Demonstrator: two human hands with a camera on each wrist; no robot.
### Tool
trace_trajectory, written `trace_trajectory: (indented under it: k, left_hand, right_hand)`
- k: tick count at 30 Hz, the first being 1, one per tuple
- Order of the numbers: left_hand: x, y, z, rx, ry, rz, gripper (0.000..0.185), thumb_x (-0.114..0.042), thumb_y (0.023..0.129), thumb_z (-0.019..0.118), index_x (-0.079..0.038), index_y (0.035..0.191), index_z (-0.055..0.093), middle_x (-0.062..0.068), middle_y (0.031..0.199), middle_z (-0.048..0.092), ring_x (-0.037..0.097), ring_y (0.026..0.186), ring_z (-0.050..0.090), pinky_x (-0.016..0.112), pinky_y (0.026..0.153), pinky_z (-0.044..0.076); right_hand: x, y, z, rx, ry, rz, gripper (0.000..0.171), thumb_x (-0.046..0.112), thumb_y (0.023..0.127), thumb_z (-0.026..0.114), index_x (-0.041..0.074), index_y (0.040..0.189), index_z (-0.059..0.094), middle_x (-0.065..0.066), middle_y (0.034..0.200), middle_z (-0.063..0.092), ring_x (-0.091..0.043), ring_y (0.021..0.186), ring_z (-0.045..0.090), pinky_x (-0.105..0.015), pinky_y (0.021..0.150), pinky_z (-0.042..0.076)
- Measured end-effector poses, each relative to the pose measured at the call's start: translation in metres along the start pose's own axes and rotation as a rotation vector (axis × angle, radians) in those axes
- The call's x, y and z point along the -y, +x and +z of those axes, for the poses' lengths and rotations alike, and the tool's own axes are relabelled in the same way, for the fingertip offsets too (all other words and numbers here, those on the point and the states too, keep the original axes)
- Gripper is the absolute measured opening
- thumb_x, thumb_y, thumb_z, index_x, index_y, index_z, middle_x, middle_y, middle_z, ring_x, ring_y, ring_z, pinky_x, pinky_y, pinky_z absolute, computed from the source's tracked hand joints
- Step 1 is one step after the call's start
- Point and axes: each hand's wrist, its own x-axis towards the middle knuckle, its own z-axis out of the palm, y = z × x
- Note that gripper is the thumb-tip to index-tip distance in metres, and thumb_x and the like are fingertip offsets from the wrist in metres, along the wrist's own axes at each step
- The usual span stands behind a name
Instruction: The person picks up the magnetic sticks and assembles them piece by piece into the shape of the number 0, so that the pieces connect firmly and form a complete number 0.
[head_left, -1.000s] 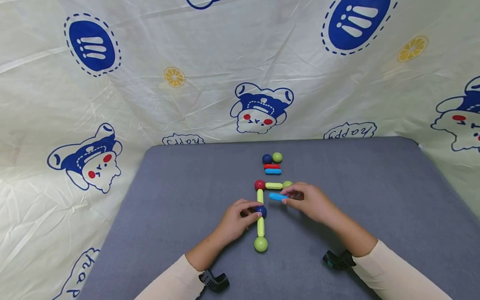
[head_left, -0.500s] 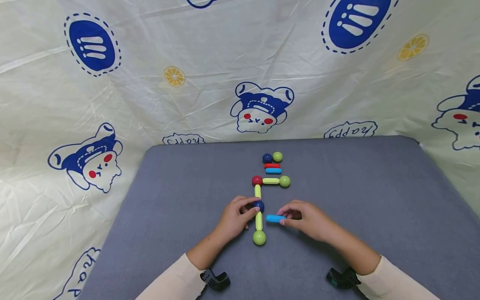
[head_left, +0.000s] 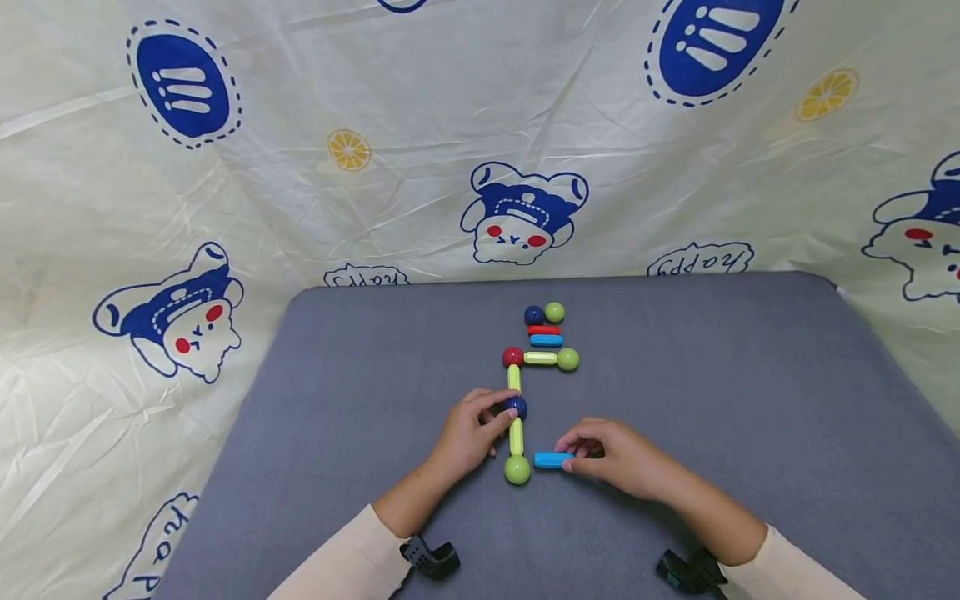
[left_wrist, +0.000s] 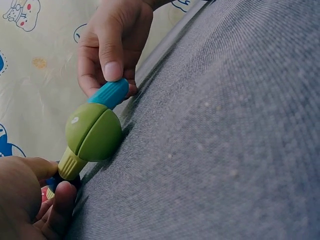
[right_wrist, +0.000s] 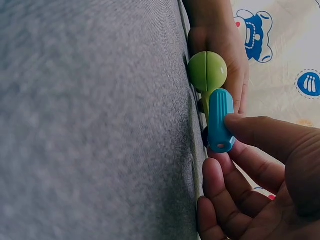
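Cartoon-printed cloth hangs behind and around the grey worktop (head_left: 750,375) where I am working. My left hand (head_left: 468,433) pinches the dark blue ball (head_left: 516,407) in the middle of the upright chain, thumb and fingers curled round it; I judge this pins the whole line flat so it cannot slide. My right hand (head_left: 622,458) has its grip closed on the blue rod (head_left: 552,459), thumb on top and fingers beneath, holding it level on the worktop with its free end touching or just beside the green ball (head_left: 517,470) at the near end of the chain. Above, yellow-green rods (head_left: 516,437) run up to a red ball (head_left: 513,357), then sideways to another green ball (head_left: 568,359). Spare pieces (head_left: 545,327), two balls and two rods, sit apart farther back, out of my hands' way.
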Motion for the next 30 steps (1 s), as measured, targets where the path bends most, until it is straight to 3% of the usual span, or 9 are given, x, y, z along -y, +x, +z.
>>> trace_trajectory:
  k: [30]
  left_hand:
    - [-0.002, -0.001, -0.001, -0.002, 0.024, 0.017, 0.033, -0.024, 0.099, 0.067, -0.024, 0.132, 0.068, 0.005, 0.114, 0.060, 0.006, 0.052, 0.052, 0.028, 0.049, 0.055]
  right_hand:
    - [-0.012, 0.002, 0.013, 0.002, 0.013, -0.025, 0.016, 0.031, 0.090, 0.077, 0.023, 0.103, 0.073, 0.006, 0.094, 0.064, -0.002, 0.080, 0.055, -0.022, 0.071, 0.048]
